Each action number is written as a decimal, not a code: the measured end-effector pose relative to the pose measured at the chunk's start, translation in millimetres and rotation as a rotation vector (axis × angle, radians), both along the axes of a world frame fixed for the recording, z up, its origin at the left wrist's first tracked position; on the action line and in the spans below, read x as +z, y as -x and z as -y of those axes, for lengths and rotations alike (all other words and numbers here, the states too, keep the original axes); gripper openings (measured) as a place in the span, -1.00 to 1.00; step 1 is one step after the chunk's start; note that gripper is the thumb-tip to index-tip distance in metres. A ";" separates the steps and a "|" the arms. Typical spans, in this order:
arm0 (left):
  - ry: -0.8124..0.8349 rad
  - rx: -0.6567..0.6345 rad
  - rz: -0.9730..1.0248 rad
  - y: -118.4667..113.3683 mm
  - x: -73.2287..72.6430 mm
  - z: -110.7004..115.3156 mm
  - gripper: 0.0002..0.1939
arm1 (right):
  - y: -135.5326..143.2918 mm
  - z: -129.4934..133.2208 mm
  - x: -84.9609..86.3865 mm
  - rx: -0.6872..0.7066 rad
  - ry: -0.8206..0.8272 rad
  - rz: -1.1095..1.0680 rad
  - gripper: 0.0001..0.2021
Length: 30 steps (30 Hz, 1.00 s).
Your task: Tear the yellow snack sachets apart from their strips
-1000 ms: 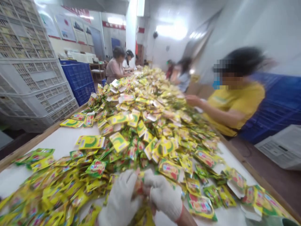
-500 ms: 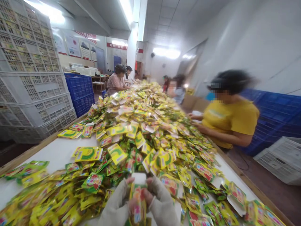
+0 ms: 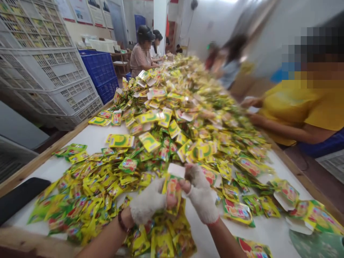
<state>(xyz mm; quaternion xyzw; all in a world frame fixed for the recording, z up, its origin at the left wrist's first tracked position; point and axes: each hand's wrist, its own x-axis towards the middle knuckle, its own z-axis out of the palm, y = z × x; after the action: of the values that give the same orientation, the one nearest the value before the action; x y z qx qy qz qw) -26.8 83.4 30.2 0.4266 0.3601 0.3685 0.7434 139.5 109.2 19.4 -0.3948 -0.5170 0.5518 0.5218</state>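
A small yellow-and-green printed carton [image 3: 173,190] is held upright over the near edge of the pile, its white end flap sticking up at the top. My left hand [image 3: 150,201], in a white fingerless glove, grips the carton's lower left side. At its upper right, my right hand [image 3: 201,193], gloved the same way, has finger and thumb closed on the edge by the flap. Below both hands lie shiny yellow sachets [image 3: 162,242]. To the right rest flat printed cartons [image 3: 239,211], some with open white ends.
A long heap of cartons and sachets [image 3: 150,141] covers much of the white table [image 3: 279,165], which has a wooden rim. A black phone-like object [image 3: 24,195] lies at left. White crates [image 3: 57,68] and blue crates [image 3: 99,70] stand beyond. A person in a yellow shirt [image 3: 301,111] works at right.
The view has tilted down, bringing my forearms and the table's near edge into sight. Both hands still hold the carton, which now shows higher in the picture.
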 end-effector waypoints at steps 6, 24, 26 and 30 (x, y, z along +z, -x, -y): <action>0.049 -0.065 0.010 1.0 -6.8 3.6 -0.64 | -5.4 4.9 3.4 0.245 0.217 -0.023 -0.53; 0.005 -0.006 -0.066 3.3 -9.7 3.8 -0.48 | -2.5 8.5 6.5 0.106 0.113 0.210 -0.72; 0.040 -0.008 -0.021 3.8 -6.1 3.6 -0.50 | -2.7 11.8 10.5 0.107 0.006 0.280 -0.71; 0.086 -0.002 0.013 4.7 -2.3 4.6 -0.53 | -2.2 17.0 14.8 0.112 -0.105 0.333 -0.68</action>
<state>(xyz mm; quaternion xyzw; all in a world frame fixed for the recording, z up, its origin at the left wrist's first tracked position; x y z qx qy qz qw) -31.5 78.8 27.8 0.3922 0.3702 0.3546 0.7638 141.8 92.2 34.2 -0.4237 -0.6456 0.4791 0.4174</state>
